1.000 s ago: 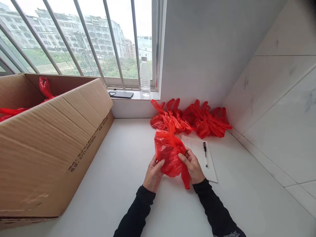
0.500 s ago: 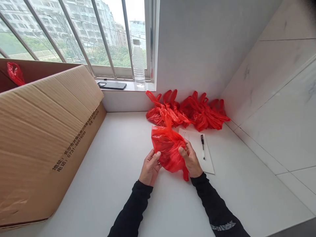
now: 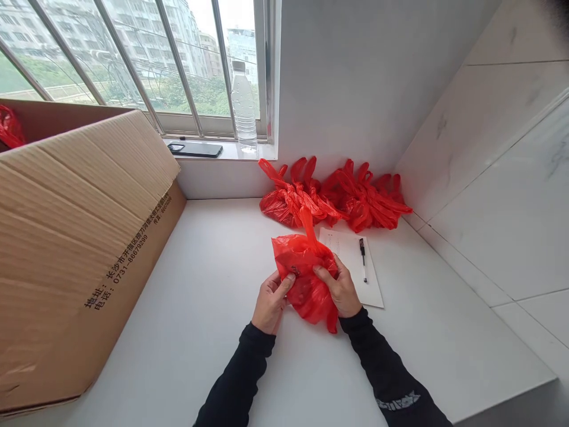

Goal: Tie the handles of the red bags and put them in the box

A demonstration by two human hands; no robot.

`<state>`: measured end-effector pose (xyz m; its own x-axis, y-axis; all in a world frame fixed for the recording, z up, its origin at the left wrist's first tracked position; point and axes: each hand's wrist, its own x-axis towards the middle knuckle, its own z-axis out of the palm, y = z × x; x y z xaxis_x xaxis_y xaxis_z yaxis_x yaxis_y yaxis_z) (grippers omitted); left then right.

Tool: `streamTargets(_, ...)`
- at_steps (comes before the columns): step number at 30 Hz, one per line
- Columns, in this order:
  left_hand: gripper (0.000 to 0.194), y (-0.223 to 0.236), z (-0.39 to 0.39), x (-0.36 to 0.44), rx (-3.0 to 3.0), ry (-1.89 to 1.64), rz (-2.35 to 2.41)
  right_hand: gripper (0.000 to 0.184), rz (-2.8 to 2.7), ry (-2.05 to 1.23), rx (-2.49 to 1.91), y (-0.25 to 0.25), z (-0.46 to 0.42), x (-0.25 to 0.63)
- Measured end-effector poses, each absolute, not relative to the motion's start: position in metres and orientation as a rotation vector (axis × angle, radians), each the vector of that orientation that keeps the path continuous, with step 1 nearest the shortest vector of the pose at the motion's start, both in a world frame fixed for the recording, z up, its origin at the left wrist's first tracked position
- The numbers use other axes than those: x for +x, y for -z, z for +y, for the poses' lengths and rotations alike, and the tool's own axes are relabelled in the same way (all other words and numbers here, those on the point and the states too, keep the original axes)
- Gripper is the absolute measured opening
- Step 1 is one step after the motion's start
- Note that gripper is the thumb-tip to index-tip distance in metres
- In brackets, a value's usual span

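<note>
Between my hands is a red plastic bag (image 3: 306, 290), with dark shapes showing faintly through its thin film; I cannot make out what is inside. My left hand (image 3: 271, 299) grips its left side, thumb on top and fingers underneath. On the right side, my right hand (image 3: 341, 289) is closed around the bag, its thumb pressed on the film. One handle loop points away from me and another hangs toward me. Just beyond lie several tied red plastic bags (image 3: 288, 204) in a row against the wall.
A large cardboard box (image 3: 84, 237) with another red bag (image 3: 9, 127) inside stands at left. A pen (image 3: 363, 260) lies on white paper (image 3: 376, 290) to the right. On the windowsill are a phone (image 3: 195, 149) and a water bottle (image 3: 244, 110). White tiled wall (image 3: 511, 196) bounds the right.
The bag has been turned and squeezed slightly; dark marks now show near my left thumb. My right thumb has slid inward over the film. The whole view has shifted a little.
</note>
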<state>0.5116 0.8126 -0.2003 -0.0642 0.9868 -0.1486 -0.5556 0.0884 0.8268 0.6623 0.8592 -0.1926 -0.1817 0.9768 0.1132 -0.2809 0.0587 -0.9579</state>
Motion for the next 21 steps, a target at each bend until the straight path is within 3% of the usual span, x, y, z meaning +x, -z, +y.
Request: streamTargets(21, 0.036, 0.1977, 0.8125, 0.5190, 0.524, -1.562, 0.885, 0.042, -1.156, -1.606, -0.774, 0.1862, 0.8567, 0.6646)
